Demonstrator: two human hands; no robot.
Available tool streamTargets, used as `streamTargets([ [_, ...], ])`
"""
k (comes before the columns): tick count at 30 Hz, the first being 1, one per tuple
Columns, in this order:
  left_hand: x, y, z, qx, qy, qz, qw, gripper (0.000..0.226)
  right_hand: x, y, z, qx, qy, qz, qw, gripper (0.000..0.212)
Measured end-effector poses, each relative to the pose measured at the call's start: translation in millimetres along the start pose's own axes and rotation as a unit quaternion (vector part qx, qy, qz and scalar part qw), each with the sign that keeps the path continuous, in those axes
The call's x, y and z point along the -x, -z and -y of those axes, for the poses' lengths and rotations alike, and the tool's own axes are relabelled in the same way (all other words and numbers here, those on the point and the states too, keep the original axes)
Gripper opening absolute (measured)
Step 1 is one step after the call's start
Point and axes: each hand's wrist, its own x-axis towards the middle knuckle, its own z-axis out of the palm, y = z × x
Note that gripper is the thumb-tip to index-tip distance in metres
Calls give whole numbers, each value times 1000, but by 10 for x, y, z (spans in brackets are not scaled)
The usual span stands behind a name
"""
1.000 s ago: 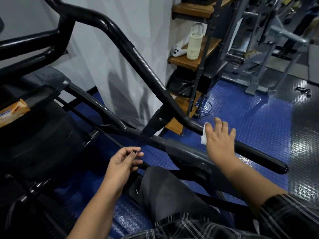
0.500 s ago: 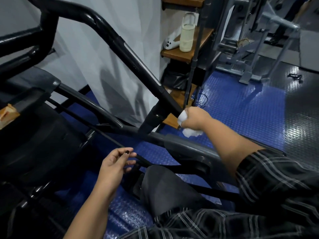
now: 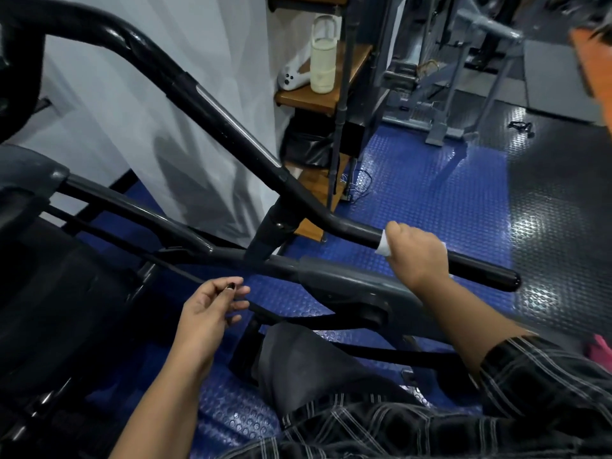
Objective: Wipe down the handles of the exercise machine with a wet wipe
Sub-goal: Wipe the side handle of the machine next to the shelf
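A long black handle bar (image 3: 351, 228) of the exercise machine slopes down from the upper left to a rounded end at the right. My right hand (image 3: 415, 256) grips this bar near its lower end, with a white wet wipe (image 3: 383, 245) wrapped between palm and bar; only an edge of the wipe shows. My left hand (image 3: 212, 313) hovers lower in the middle, fingers loosely curled, holding nothing, near a thin black rod of the machine.
The grey machine frame (image 3: 331, 283) crosses below the handle. A wooden shelf (image 3: 331, 94) at the back holds a pale bottle (image 3: 323, 54) and a white controller (image 3: 293, 77). Blue studded floor mats (image 3: 430, 193) lie right; other grey gym equipment (image 3: 463, 77) stands behind.
My right hand slid up the handle to its bend with the wipe, then back down toward the bar's end. My left hand stayed almost still.
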Motion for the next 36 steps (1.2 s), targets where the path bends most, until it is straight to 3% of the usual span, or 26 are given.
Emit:
streamTargets([
  [7, 27, -64, 64, -5, 1, 18, 1000, 21, 442, -129, -548, 4, -75, -66, 995, 31],
  [11, 81, -103, 86, 4, 3, 15, 1000, 20, 641, -149, -814, -9, -109, -113, 988, 15],
  [13, 111, -115, 99, 5, 0, 15, 1000, 21, 666, -93, -875, -6, -133, -70, 989, 16],
  [17, 143, -82, 138, 11, 0, 11, 1000, 21, 531, 66, -954, -4, -163, 115, 980, 20],
  [20, 163, -61, 168, 11, 2, 8, 1000, 20, 486, 103, -953, -22, -153, 128, 980, 18],
  [24, 179, -52, 182, 13, 3, 10, 1000, 19, 386, 108, -696, -28, -123, 101, 987, 17],
  [31, 171, 47, 183, 13, 2, -13, 1000, 18, -361, 223, 404, -90, -18, 103, 990, 21],
  [36, 143, 172, 190, 13, 13, -34, 999, 19, -725, 166, 855, -148, 4, 96, 984, 24],
])
